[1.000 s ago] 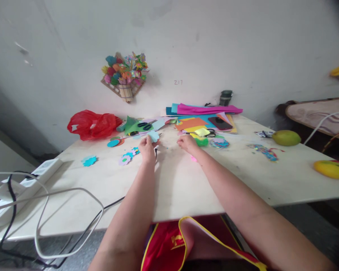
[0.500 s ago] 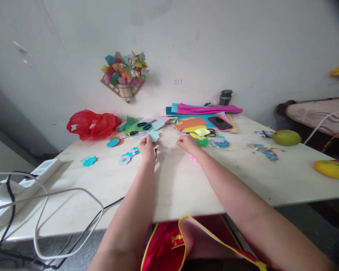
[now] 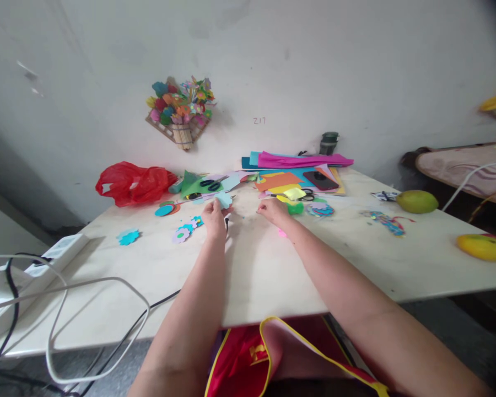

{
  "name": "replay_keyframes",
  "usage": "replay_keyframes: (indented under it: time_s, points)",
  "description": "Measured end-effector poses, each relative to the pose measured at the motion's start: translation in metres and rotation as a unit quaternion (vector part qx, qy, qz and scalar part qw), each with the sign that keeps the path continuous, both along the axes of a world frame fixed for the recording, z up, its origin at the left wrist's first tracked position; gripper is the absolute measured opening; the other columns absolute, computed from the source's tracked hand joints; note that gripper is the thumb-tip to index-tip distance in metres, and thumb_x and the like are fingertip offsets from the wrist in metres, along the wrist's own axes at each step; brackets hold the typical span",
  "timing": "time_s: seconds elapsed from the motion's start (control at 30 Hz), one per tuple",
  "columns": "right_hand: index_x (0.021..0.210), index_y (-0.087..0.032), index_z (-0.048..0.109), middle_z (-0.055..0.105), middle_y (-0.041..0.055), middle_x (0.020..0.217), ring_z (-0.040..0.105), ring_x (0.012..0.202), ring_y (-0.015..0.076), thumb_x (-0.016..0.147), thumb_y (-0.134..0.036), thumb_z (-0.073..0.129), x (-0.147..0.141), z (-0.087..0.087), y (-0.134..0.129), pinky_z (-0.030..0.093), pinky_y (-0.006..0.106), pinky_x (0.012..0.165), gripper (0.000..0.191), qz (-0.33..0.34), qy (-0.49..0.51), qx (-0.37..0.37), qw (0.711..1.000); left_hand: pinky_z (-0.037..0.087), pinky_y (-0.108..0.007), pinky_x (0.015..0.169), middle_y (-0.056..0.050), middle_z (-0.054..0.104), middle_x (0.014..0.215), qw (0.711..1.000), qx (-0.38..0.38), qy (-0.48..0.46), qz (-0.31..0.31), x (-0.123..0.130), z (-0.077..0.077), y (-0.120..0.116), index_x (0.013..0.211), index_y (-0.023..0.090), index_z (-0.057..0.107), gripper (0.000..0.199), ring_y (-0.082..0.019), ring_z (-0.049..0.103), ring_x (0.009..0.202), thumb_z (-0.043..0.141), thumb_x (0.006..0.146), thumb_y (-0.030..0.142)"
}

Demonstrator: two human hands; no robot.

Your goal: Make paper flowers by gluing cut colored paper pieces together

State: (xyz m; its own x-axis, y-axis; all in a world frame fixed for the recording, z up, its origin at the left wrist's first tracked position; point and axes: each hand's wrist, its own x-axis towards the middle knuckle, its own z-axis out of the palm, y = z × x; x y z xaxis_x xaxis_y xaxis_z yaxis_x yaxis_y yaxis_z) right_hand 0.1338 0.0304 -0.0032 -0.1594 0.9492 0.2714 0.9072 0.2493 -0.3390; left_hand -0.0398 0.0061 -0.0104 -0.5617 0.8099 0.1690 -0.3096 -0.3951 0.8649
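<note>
Well, the light-blue flower cutout (image 3: 224, 199) looks flat, with scalloped edges, near the frame's centre above the tabletop (image 3: 268, 275), pinched in the left hand (image 3: 214, 216). The right hand (image 3: 271, 210) has its fingertips drawn together; whether they grip something, I can't tell.

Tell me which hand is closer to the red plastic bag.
Left. Your left hand is to the right of the red plastic bag; your right hand is farther right, beyond the left one.
</note>
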Motion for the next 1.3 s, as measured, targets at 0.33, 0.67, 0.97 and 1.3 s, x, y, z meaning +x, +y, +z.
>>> replay_keyframes:
  time_s: [0.33,0.67,0.97,1.3]
  points:
    - [0.086,-0.019,0.073,0.073,0.0124,0.096,0.065,0.093,0.0239,0.093,-0.046,0.043,0.002,0.002,-0.003,0.040,0.028,0.069,0.041,-0.005,-0.044,0.025,0.999,0.057,-0.033,0.064,-0.005,0.063,0.061,1.000,-0.001,-0.003,-0.003,0.000,0.002,-0.001,0.070,0.011,0.060,0.040,-0.015,0.064,0.056,0.068,0.071,0.050]
    - [0.096,-0.022,0.074,0.072,0.0074,0.102,0.064,0.097,0.0224,0.086,-0.031,0.056,0.000,0.003,-0.003,0.042,0.027,0.072,0.023,0.000,-0.046,0.004,0.999,0.057,-0.036,0.067,-0.004,0.063,0.062,1.000,-0.004,-0.004,0.000,-0.001,0.003,-0.001,0.071,0.010,0.061,0.036,-0.015,0.064,0.055,0.068,0.072,0.046]
    - [0.100,-0.022,0.073,0.072,0.0094,0.103,0.064,0.099,0.0224,0.091,-0.038,0.048,0.001,0.003,-0.003,0.043,0.027,0.076,0.032,-0.004,-0.064,0.006,0.998,0.057,-0.033,0.064,-0.003,0.062,0.059,1.000,-0.011,0.003,-0.004,0.001,0.008,-0.006,0.068,0.011,0.060,0.036,-0.015,0.064,0.053,0.069,0.071,0.045]
    - [0.094,-0.021,0.071,0.072,0.0083,0.101,0.063,0.096,0.0225,0.087,-0.040,0.054,0.002,0.003,-0.004,0.042,0.028,0.075,0.027,-0.003,-0.055,0.001,0.999,0.057,-0.036,0.069,-0.004,0.063,0.062,1.000,-0.021,-0.006,-0.009,0.001,0.009,-0.007,0.072,0.009,0.061,0.034,-0.016,0.065,0.057,0.068,0.073,0.042]
